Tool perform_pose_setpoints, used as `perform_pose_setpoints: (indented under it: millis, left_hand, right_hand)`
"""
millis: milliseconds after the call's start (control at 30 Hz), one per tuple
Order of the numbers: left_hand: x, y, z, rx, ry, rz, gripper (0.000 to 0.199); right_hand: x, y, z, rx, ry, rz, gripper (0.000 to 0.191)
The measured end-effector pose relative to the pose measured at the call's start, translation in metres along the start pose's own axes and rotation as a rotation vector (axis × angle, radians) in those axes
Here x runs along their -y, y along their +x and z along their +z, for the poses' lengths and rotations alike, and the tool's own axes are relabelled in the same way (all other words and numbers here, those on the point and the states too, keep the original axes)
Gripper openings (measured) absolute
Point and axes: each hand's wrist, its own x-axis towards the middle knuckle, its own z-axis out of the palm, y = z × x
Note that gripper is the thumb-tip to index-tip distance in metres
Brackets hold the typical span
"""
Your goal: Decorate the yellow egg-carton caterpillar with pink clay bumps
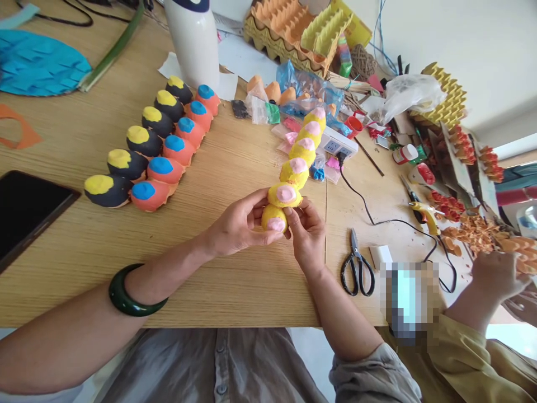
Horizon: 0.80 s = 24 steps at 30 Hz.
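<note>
Left hand [237,224] and right hand [306,235] pinch the near end of a pink-dotted yellow egg-carton strip [292,168], which runs from near the counter's [235,280] front edge toward a power strip [338,143].

Yellow-painted molded-pulp egg-carton strip [291,174]: 6 domed cups in a row, pink dab atop ea., slightly curved, held up off surface, far end angled up-right.
</note>
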Motion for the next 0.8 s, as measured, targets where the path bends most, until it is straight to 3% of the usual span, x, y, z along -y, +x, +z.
perform_pose_setpoints:
  millis: [133, 300, 467, 700, 800]
  left_hand:
    - [0.004, 0.000, -0.001, -0.034, 0.037, 0.018, 0.062]
    - [-0.001, 0.001, -0.004, 0.066, -0.002, 0.006, 0.073]
    - [-0.003, 0.001, -0.006, 0.104, -0.038, 0.015, 0.049]
    - [0.006, 0.001, -0.006, 0.023, -0.027, 0.034, 0.045]
    - [0.005, 0.001, -0.006, 0.040, -0.008, 0.028, 0.048]
  right_hand:
    - [0.001, -0.001, 0.001, 0.018, -0.034, -0.022, 0.036]
    - [-0.004, 0.000, 0.000, 0.011, -0.061, -0.141, 0.029]
    - [-0.008, -0.003, -0.001, 0.015, -0.172, -0.251, 0.018]
    - [-0.012, -0.005, 0.001, 0.019, -0.218, -0.279, 0.018]
    - [-0.010, -0.005, 0.000, 0.023, -0.225, -0.273, 0.018]
